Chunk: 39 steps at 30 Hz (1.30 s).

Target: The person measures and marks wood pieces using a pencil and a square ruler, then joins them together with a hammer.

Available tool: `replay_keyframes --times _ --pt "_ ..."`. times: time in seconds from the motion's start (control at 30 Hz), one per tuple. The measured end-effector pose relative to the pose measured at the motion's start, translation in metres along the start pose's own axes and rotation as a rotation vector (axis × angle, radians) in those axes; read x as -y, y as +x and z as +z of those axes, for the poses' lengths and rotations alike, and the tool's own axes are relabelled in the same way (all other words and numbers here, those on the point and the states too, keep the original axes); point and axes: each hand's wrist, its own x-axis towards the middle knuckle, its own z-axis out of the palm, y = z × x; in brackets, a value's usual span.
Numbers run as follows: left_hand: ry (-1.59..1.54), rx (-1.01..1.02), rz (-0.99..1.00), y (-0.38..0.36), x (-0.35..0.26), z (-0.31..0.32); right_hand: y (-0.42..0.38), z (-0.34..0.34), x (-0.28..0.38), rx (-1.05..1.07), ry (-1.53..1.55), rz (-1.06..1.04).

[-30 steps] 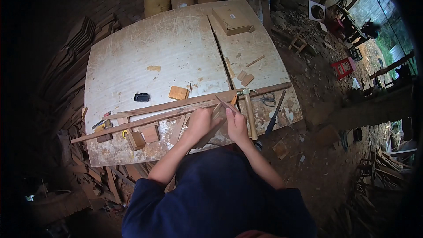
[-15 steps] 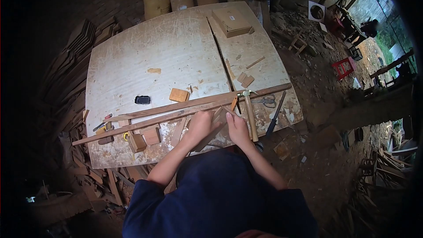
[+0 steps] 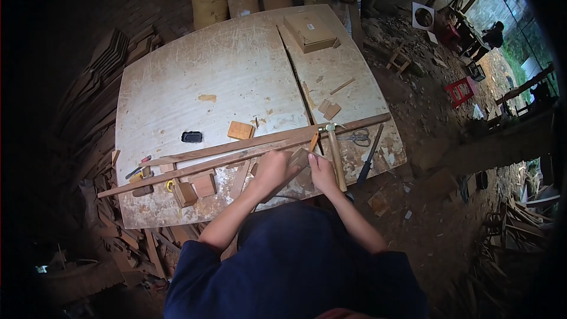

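A small wooden board (image 3: 299, 158) is held slanted between my two hands over the near edge of the workbench (image 3: 236, 77). My left hand (image 3: 273, 168) is closed round the board's left side. My right hand (image 3: 322, 172) pinches its right end, thumb on top; whether a thin strip is also in these fingers I cannot make out. Just right of my right hand lies a claw hammer (image 3: 335, 156) with a wooden handle. Beyond my hands, two long wooden strips (image 3: 218, 160) run across the bench. A flat wood offcut (image 3: 240, 180) lies left of my left hand.
Scissors (image 3: 357, 137) and a dark-handled long tool (image 3: 370, 156) lie at the right. Wooden blocks (image 3: 205, 184), a black tray (image 3: 191, 136) and a yellowish block (image 3: 241, 130) sit leftward. A cardboard box (image 3: 310, 31) stands at the far end. Another person (image 3: 492, 36) is in the background.
The board between my hands has turned, so more of its flat face and upper end shows. My hands have shifted only slightly. The tools on the bench stay put.
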Motion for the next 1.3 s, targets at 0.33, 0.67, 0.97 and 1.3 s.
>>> replay_keyframes --times 0.33,0.67,0.97,1.3 --pt "-0.007 -0.058 0.03 -0.002 0.005 0.005 -0.008 -0.027 0.059 0.034 -0.016 -0.099" --pt "-0.014 -0.015 -0.017 -0.006 -0.004 0.005 -0.014 -0.023 0.068 -0.036 0.178 -0.148" --pt "-0.023 -0.022 -0.031 0.001 -0.005 -0.001 -0.01 -0.036 0.075 0.044 0.112 -0.18" --pt "-0.039 -0.042 -0.057 -0.003 -0.007 -0.009 -0.008 -0.032 0.066 0.05 0.144 -0.109"
